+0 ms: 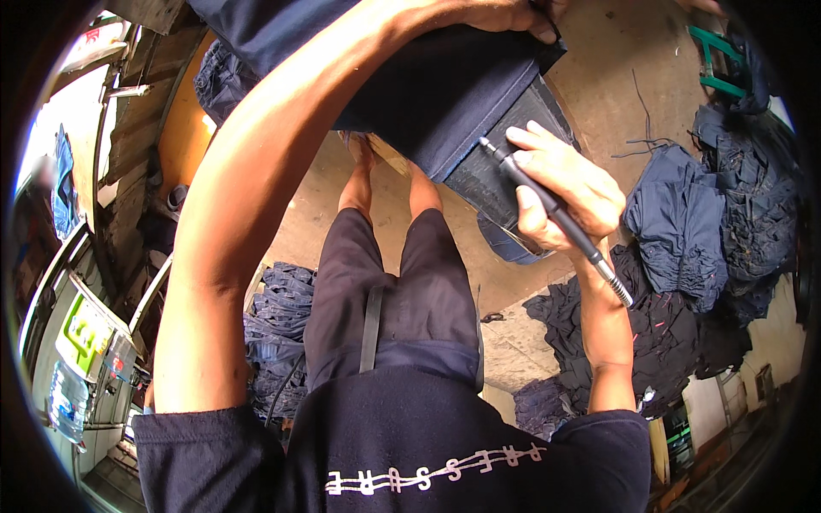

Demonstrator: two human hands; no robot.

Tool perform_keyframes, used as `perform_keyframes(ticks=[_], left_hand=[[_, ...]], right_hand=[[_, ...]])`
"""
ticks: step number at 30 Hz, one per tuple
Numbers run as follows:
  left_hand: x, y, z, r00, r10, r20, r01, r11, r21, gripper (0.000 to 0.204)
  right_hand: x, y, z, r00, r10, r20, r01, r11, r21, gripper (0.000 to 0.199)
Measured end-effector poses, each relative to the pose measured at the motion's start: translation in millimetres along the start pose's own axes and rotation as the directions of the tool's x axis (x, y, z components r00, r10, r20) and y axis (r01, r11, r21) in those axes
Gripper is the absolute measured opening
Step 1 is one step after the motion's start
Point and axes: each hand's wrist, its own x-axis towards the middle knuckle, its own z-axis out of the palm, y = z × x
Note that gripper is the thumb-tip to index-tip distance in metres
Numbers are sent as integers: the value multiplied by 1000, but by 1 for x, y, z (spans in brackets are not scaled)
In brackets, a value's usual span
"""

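Note:
A dark navy garment (419, 103) is stretched over a flat black board (505, 162), with its stitched edge lying across the board. My right hand (573, 188) grips a black pen-shaped tool (552, 205) that has a metal tip and a coiled metal rear end. The tool's tip is at the garment's edge, touching or just above it. Reaching across the far side, my left hand (517, 19) is closed at the garment's far corner, its thumb on the cloth. Some of its fingers are hidden.
Piles of dark clothes (676, 227) lie on the floor at right, with another denim heap (278, 312) at left by my legs. A green frame (718, 60) stands far right. A clear plastic bottle (68, 402) is at the left rim. Part of someone's skin shows top right.

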Motion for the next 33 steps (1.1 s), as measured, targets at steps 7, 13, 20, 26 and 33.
perform_keyframes(ticks=[7, 13, 20, 26, 33], left_hand=[[-1, -3, 1, 1000, 25, -2, -25, 1000, -13, 19], [-1, -4, 1, 999, 33, -2, -33, 999, -16, 19], [0, -4, 1, 999, 49, -6, -49, 999, -17, 19], [1, -6, 4, 997, 78, -22, -78, 997, -3, 19], [-61, 14, 4, 782, 255, -569, -56, 938, 343, 30]], right_hand=[[-1, 2, -1, 998, 10, 64, -13, 999, 48, 25], [-2, 2, 0, 999, 25, 31, -26, 1000, 13, 25], [-2, 3, 1, 998, 48, -32, -49, 999, -17, 26], [-2, 1, -3, 986, 151, -75, -158, 983, -97, 25], [-13, -12, -1, 859, 324, -396, -307, 946, 106, 34]])
